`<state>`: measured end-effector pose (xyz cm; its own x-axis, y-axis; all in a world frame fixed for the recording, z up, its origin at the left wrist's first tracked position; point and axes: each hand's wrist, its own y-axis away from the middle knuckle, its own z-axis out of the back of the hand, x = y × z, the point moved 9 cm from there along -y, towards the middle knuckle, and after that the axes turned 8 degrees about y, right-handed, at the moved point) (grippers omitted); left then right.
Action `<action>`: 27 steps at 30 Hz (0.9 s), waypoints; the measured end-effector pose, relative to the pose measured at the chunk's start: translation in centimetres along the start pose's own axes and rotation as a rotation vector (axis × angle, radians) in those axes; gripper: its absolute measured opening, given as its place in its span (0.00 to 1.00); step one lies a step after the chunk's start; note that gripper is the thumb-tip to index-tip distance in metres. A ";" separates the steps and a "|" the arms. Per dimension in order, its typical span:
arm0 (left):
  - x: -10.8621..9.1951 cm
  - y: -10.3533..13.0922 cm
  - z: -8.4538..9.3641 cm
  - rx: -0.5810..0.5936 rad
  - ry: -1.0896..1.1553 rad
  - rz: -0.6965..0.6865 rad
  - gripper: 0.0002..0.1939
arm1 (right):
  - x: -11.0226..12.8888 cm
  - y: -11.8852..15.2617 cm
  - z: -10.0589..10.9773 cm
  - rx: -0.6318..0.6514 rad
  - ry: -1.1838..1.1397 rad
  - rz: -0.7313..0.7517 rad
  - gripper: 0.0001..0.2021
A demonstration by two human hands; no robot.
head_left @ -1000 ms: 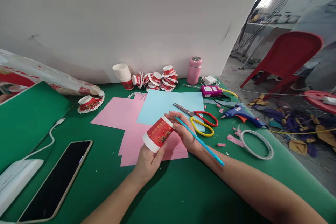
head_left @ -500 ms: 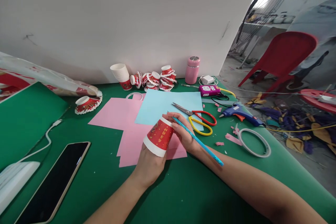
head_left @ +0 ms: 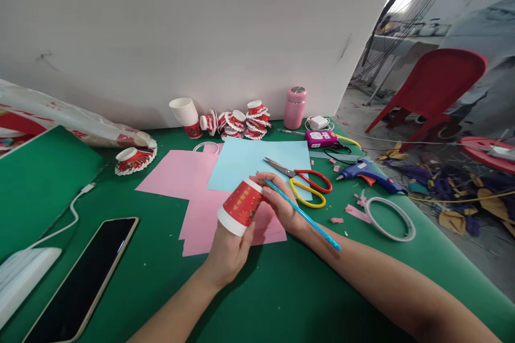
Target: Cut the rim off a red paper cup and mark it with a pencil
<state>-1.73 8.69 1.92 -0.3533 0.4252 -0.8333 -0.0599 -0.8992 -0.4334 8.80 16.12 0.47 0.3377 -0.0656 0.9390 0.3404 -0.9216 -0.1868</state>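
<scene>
A red paper cup (head_left: pixel 243 204) with a white rim is tilted, its rim toward the lower left. My left hand (head_left: pixel 227 257) holds it at the rim end, with some fingers hidden behind or inside it. In my right hand (head_left: pixel 284 204) is a blue pencil (head_left: pixel 308 218), slanting down to the right; the fingers also touch the cup's base end. Under and behind the hands lie pink sheets (head_left: pixel 173 174) and a light blue sheet (head_left: pixel 257 158). Scissors (head_left: pixel 303 178) with one red and one yellow handle rest partly on the blue sheet.
Behind stand stacked cups (head_left: pixel 185 112), several cut cups (head_left: pixel 237 120) and a pink flask (head_left: pixel 295 107). At right are a blue glue gun (head_left: pixel 368 172) and a tape roll (head_left: pixel 390 218). A phone (head_left: pixel 82 278) and another cut cup (head_left: pixel 134 159) lie left.
The cup has turned about its own axis, showing a different part of its print, and shifted slightly left. My left thumb now shows beside its rim. The pencil has barely moved.
</scene>
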 end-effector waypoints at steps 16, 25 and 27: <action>3.8 0.3 -0.7 -0.502 1.381 0.835 0.17 | -0.2 -0.2 0.1 -0.016 0.014 -0.039 0.15; 2.6 0.1 -1.4 -0.365 1.379 0.725 0.19 | 0.1 0.0 0.4 -0.057 0.128 -0.083 0.18; 2.4 0.2 -1.7 -0.301 1.319 0.708 0.21 | 0.1 0.0 0.5 -0.070 0.137 -0.085 0.18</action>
<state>-1.03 9.72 -0.73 0.8408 -0.1375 -0.5236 0.0024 -0.9663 0.2575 9.26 16.29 0.40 0.1856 -0.0332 0.9821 0.2990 -0.9501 -0.0886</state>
